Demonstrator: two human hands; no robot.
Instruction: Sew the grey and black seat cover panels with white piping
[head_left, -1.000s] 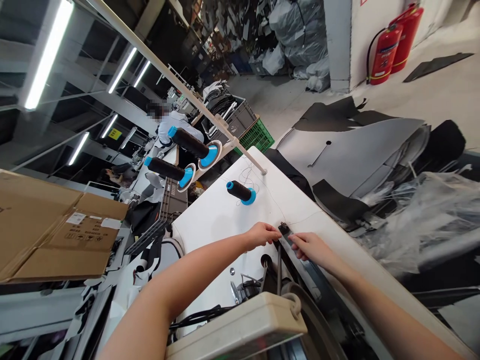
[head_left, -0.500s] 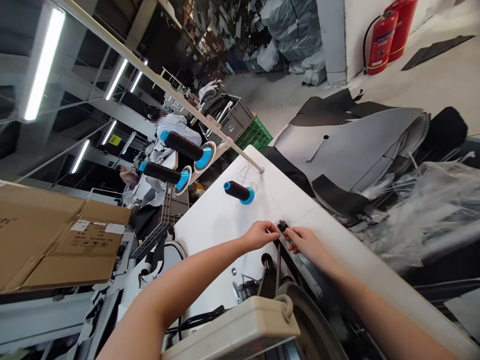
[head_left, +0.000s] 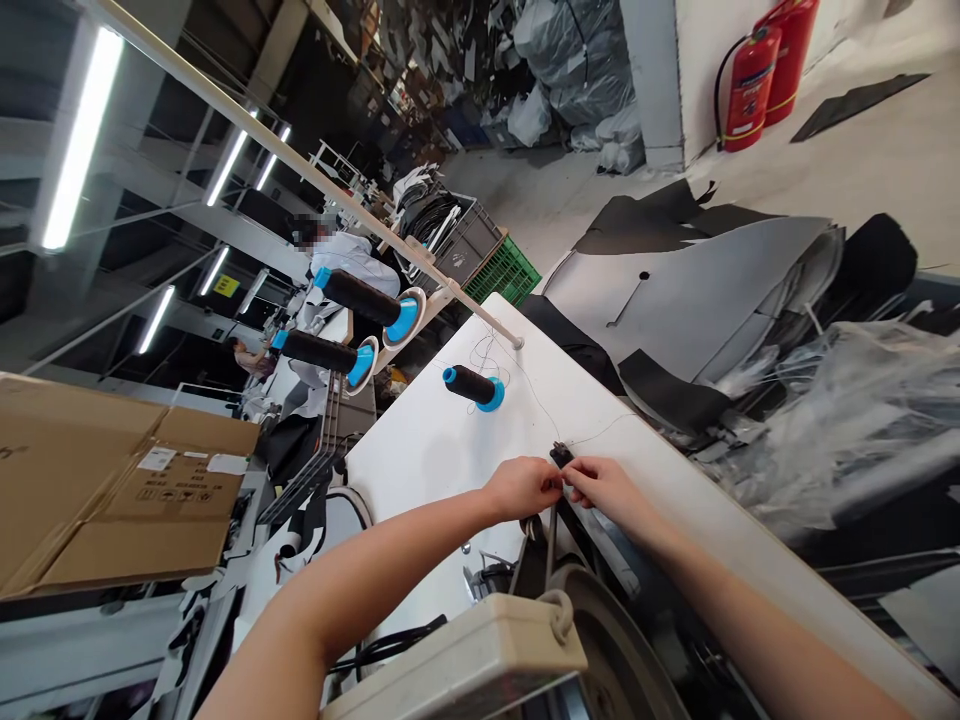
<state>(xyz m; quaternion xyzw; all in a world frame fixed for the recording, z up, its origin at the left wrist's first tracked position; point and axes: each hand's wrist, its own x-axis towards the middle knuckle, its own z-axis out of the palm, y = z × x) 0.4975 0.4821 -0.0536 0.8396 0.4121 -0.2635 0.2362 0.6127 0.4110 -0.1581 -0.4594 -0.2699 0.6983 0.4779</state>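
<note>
My left hand (head_left: 526,487) and my right hand (head_left: 602,488) meet fingertip to fingertip over the white tabletop, both closed in a pinch. What they pinch is hidden or too fine to make out. Just beyond the fingertips is a small black fitting (head_left: 560,455), with a thin dark thread (head_left: 545,408) running down to it. A spool of black thread (head_left: 474,386) on a blue base stands farther back on the table. Below my hands is the sewing machine, with its beige housing (head_left: 457,655) and dark handwheel (head_left: 611,640).
Two more black thread spools (head_left: 360,300) sit on a stand with a slanting pole (head_left: 315,180). Cut grey sheets (head_left: 690,280) and clear plastic (head_left: 832,430) lie right of the table (head_left: 420,430). Cardboard boxes (head_left: 112,480) are at left; a person (head_left: 352,260) sits farther off.
My left hand has turned and dropped slightly, and both hands' fingertips have come together just below the black fitting. The whole view has shifted a little.
</note>
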